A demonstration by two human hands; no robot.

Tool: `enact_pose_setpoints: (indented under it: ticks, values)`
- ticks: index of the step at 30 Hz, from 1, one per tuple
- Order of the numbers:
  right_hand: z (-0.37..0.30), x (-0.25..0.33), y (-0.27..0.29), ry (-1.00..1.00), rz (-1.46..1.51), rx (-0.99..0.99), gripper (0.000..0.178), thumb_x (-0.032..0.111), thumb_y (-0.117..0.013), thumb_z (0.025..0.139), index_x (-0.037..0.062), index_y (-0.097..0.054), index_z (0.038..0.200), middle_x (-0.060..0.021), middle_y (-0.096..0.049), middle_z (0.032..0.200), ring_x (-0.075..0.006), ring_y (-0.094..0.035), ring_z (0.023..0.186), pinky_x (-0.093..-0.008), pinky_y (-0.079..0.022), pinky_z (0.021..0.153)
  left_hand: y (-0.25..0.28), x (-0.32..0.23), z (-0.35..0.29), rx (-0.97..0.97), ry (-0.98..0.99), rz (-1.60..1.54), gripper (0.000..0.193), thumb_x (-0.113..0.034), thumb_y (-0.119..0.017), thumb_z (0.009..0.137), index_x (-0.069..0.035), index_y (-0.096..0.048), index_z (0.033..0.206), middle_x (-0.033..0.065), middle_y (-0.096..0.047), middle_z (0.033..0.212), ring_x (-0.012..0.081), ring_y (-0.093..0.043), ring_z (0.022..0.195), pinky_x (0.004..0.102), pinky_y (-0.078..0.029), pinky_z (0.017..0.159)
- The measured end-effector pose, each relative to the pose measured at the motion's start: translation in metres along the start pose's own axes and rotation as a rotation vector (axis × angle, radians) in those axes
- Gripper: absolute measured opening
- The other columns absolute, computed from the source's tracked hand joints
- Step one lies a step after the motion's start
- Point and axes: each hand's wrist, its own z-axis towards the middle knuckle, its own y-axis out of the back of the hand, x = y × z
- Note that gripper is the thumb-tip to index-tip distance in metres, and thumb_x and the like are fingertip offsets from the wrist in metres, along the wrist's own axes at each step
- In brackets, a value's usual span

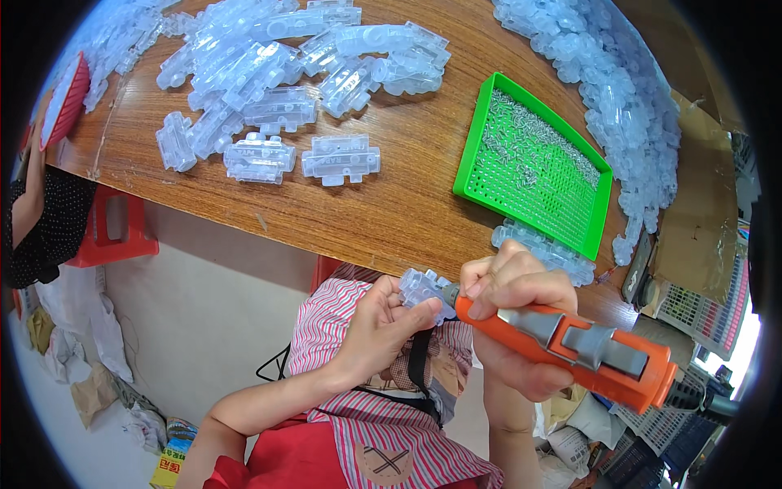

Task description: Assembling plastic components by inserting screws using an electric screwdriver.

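Observation:
My left hand (376, 330) pinches a clear plastic casing (419, 287) between thumb and fingers, over my lap just below the table's front edge. An orange electric screwdriver (562, 346) is gripped in my right hand (529, 289). Its tip points left and meets the casing's right side; the exact contact spot is too small to make out. Beyond my hands, two similar casings lie singly on the table, one (340, 159) beside the other (259, 157). Small silver screws (525, 130) are spread inside a green perforated tray (525, 222) behind my right hand.
Heaps of clear parts cover the table's back left (244, 73) and right side (627, 130). More casings (554, 251) lie along the tray's near edge. At far left, another person's arm (31, 191) is by a red basket (69, 102); a red stool (114, 232) stands below.

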Motion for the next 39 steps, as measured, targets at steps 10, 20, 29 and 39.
enact_pose_setpoints:
  ticks: [10, 20, 29, 39]
  values:
    - [0.0, -0.009, 0.005, 0.012, -0.022, 0.119, 0.086, 0.084, -0.049, 0.07, 0.0013, -0.054, 0.092, -0.0073, -0.056, 0.07, -0.0171, -0.046, 0.065, -0.0318, -0.043, 0.057, 0.002, -0.002, 0.001, -0.015, -0.018, 0.096, 0.024, -0.003, -0.061, 0.091, 0.004, -0.045, 0.109, 0.0114, -0.064, 0.102, 0.0112, -0.064, 0.09, 0.0247, -0.054, 0.08]
    - [0.021, 0.027, 0.014, 0.065, 0.213, -0.043, 0.088, 0.078, -0.054, 0.075, -0.0008, -0.054, 0.113, -0.0064, -0.055, 0.063, -0.0158, -0.049, 0.064, -0.0299, -0.046, 0.054, -0.003, -0.014, -0.01, -0.067, 0.018, 0.005, 0.028, -0.004, -0.063, 0.09, 0.001, -0.046, 0.112, 0.0101, -0.063, 0.106, 0.0117, -0.061, 0.096, 0.0239, -0.051, 0.083]
    - [0.004, 0.017, 0.003, -0.04, 0.179, -0.09, 0.088, 0.081, -0.057, 0.065, -0.0004, -0.061, 0.099, -0.004, -0.055, 0.073, -0.0156, -0.048, 0.067, -0.0304, -0.044, 0.062, -0.001, -0.012, -0.007, -0.169, -0.026, 0.097, 0.031, -0.003, -0.067, 0.086, -0.002, -0.042, 0.104, 0.0089, -0.061, 0.098, 0.0096, -0.061, 0.087, 0.0225, -0.052, 0.074]
    - [0.007, -0.002, 0.001, 0.0, 0.1, 0.0, 0.084, 0.082, -0.047, 0.073, 0.0026, -0.055, 0.097, -0.0072, -0.056, 0.068, -0.0159, -0.045, 0.063, -0.032, -0.044, 0.057, 0.0, -0.011, -0.005, -0.174, -0.06, 0.105, 0.031, -0.002, -0.067, 0.086, 0.0, -0.043, 0.104, 0.0087, -0.061, 0.095, 0.0085, -0.061, 0.081, 0.0203, -0.052, 0.07]
